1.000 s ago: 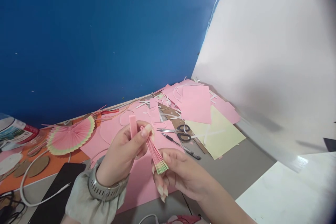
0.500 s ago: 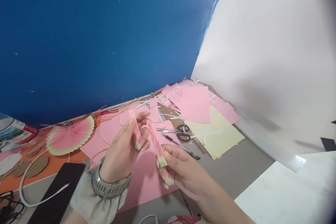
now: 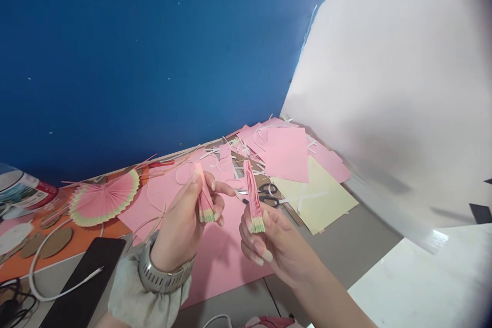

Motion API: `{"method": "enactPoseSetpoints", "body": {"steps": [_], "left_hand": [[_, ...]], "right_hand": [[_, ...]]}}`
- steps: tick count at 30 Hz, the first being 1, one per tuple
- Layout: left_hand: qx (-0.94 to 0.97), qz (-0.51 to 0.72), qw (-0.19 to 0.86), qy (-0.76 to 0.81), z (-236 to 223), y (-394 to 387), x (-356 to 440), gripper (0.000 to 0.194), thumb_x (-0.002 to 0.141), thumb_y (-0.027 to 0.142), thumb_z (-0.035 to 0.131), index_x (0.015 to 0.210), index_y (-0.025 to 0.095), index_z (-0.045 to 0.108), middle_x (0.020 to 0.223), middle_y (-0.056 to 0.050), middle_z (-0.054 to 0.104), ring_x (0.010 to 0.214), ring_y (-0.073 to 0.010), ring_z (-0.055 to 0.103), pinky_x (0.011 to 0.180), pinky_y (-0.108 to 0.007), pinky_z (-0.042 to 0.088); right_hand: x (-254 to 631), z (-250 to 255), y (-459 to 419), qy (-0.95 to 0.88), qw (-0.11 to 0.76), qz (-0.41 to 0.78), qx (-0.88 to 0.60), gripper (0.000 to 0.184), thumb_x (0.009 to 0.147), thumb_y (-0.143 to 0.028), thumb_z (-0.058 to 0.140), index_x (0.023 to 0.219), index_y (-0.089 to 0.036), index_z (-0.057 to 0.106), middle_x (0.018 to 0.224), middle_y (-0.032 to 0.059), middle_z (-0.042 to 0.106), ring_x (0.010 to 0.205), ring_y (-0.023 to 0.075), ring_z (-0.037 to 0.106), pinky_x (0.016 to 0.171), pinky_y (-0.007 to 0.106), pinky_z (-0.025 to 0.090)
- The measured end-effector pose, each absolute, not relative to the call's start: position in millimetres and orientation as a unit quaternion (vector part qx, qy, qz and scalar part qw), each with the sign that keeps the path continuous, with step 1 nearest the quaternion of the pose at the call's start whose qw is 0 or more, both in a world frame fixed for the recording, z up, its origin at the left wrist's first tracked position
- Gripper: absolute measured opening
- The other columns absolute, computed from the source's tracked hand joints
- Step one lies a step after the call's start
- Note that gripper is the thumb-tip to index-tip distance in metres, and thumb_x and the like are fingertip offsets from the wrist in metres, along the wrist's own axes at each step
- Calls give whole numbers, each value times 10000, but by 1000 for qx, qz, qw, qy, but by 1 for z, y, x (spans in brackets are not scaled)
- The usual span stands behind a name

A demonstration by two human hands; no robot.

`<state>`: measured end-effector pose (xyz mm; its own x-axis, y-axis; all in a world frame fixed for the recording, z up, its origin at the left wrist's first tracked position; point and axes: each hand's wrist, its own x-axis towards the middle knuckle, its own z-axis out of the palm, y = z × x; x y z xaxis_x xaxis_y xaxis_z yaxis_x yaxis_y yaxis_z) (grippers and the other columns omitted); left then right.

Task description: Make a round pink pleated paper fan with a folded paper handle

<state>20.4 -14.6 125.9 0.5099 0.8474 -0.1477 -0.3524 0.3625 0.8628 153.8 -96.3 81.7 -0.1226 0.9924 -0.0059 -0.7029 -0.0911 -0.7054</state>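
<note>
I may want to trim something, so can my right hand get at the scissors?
Probably not yet: your right hand pinches a pleated paper bundle, though the scissors lie just beyond, with little lying over them.

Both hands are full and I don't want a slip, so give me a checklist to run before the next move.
1. Left bundle gripped in the left hand: ok, pinched by the fingers.
2. Right bundle gripped in the right hand: ok, held near its yellow-green end.
3. Bundles apart: ok, a gap shows between them.
4. Scissors fully in view: not ok, partly hidden behind the right bundle.
5. Pleated fan clear of both hands: ok, lying off to the left.
6. Folds stuck together: cannot tell.
</note>
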Motion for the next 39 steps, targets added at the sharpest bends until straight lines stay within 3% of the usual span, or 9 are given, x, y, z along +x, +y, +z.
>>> {"method": "enactPoseSetpoints", "body": {"steps": [6,9,12,17,24,32,39], "left_hand": [[433,366,762,311,127,-14,22,368,979,318,252,705,183,459,698,-38,648,444,-72,401,462,-185,450],[426,365,764,318,128,-16,22,393,981,343,236,691,190,452,630,-13,617,447,-79,373,531,-225,502],[406,368,769,329,128,-18,22,428,983,377,218,677,192,453,538,11,560,455,-85,374,641,-283,544],[323,383,807,313,128,-18,24,429,991,365,225,693,179,471,635,2,623,441,-44,370,821,-334,538],[259,384,842,277,126,-20,24,402,995,339,240,716,177,480,751,-7,635,429,-17,384,765,-299,547],[259,396,835,281,124,-19,26,405,990,334,259,710,180,507,702,29,540,458,-40,364,775,-304,553],[238,394,839,290,118,-15,25,376,978,355,316,703,177,500,745,25,524,515,-46,437,641,-189,518]], "right_hand": [[153,80,-100,-327,633,639,-291,287,871,-444,562,768,-179,528,609,-36,501,504,74,443,533,220,398],[154,83,-106,-510,641,444,-364,174,926,-359,484,891,-201,548,831,35,579,755,141,571,679,275,477],[153,87,-107,-721,546,183,-384,123,931,-229,470,1037,-199,522,1052,106,619,990,183,587,835,317,494],[146,85,-100,-789,466,9,-400,93,936,-195,440,1005,-194,503,1090,114,669,991,166,621,831,278,522],[144,81,-97,-774,482,-16,-411,132,940,-216,443,1040,-174,518,1080,131,673,1024,172,611,864,284,521],[142,80,-96,-775,480,1,-412,102,931,-206,465,1005,-163,521,1087,140,673,1037,162,608,873,275,515],[144,76,-97,-766,469,24,-438,97,923,-189,468,1010,-172,506,1117,151,664,935,173,645,788,283,537]]}}
